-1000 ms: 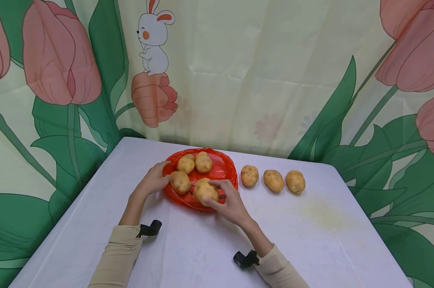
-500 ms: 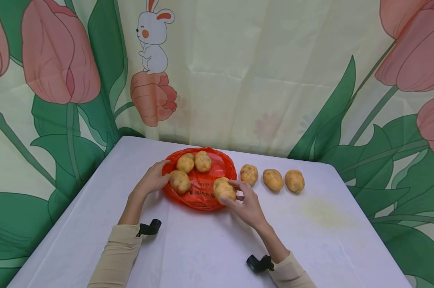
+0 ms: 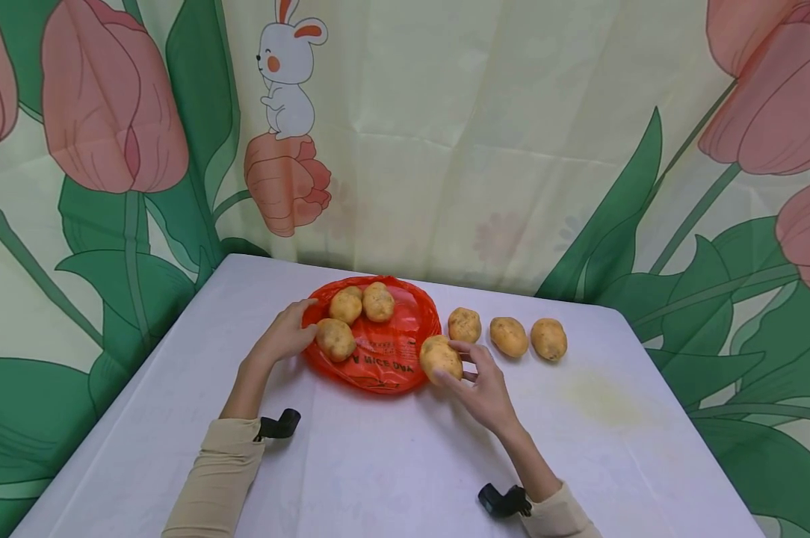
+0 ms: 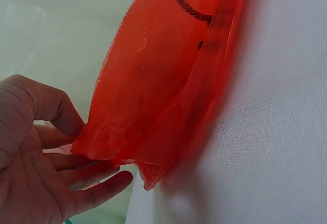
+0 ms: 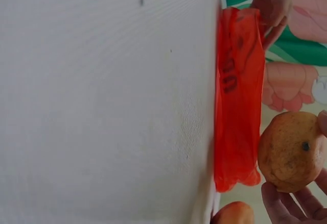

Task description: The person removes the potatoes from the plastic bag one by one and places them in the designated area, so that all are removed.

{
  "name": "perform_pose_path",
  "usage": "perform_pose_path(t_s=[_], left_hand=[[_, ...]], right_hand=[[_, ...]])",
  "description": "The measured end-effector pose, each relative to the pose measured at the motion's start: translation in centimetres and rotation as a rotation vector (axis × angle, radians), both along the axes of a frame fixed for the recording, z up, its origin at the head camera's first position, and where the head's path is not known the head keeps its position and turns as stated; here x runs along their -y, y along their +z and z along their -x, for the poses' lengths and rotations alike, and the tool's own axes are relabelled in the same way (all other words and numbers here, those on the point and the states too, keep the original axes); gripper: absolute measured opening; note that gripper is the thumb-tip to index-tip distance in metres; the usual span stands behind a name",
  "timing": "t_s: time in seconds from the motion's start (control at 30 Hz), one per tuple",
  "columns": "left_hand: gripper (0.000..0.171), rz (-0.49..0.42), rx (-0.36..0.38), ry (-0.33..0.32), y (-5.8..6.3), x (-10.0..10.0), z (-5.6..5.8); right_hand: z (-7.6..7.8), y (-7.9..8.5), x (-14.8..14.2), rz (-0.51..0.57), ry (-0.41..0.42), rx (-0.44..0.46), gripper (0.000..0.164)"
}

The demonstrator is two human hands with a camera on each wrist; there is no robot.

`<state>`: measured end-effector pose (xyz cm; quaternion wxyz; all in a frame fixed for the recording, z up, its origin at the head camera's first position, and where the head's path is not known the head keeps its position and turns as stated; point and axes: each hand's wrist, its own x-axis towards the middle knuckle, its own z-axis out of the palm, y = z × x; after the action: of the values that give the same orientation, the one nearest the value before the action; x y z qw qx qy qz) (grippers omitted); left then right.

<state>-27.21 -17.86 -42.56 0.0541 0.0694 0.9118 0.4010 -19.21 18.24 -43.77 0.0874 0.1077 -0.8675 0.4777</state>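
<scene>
Fingers of the left hand point(image 3: 285, 335) bend in at the left side of the red bag point(image 3: 415, 317) and pinch a bit of its rim, while the other fingers stick out loosely. The bag sits on the white cloth point(image 3: 378, 463). It looks thin, floppy and very light, so a tug would likely make it sag or slide; a soft hold on the rim should be best. Inside the bag, to its left and back, are at least three potatoes point(image 3: 335, 341); one more may be hiding behind them. At the bag's near right edge is the held potato point(image 3: 440, 360), up off the cloth. The right hand point(image 3: 486, 388), to the right of the bag, curls its thumb and fingers round this potato, opened just as wide as it is. It looks hard, dry and a little heavy; it should not squash, but it could roll from a loose grip, so its fat middle seems the place to hold. Past the bag's right side lie three loose potatoes point(image 3: 509, 337) in a row. Half a second ago, the held potato hid some of the bag's black words point(image 3: 385, 364); now it is farther right and more letters show. The left hand looks the same as then.
</scene>
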Motion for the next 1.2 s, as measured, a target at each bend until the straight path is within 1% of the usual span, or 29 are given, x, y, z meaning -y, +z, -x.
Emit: perform_pose_path(t_s=[0.23,0.53,0.7,0.9,1.13,1.2], left_hand=[[0.061,0.002,0.02,0.006,0.1,0.0,-0.1],[0.062,-0.002,0.029,0.002,0.1,0.1,-0.1],[0.062,-0.005,0.03,-0.003,0.1,0.1,0.0],[0.061,-0.003,0.025,-0.012,0.1,0.1,-0.1],[0.061,-0.004,0.027,-0.013,0.3,0.1,-0.2],[0.061,-0.002,0.024,-0.015,0.3,0.2,-0.2]], right_hand=[[-0.3,0.0,-1.0,-0.034,-0.034,-0.011,0.057],[-0.6,0.1,-1.6,-0.104,-0.108,0.072,0.059],[-0.7,0.1,-1.7,-0.147,-0.142,0.101,0.058],[-0.7,-0.1,-1.8,-0.193,-0.152,0.116,0.058],[-0.5,-0.3,-1.9,-0.221,-0.161,0.087,0.057],[-0.4,-0.3,-1.9,-0.231,-0.163,0.095,0.057]])
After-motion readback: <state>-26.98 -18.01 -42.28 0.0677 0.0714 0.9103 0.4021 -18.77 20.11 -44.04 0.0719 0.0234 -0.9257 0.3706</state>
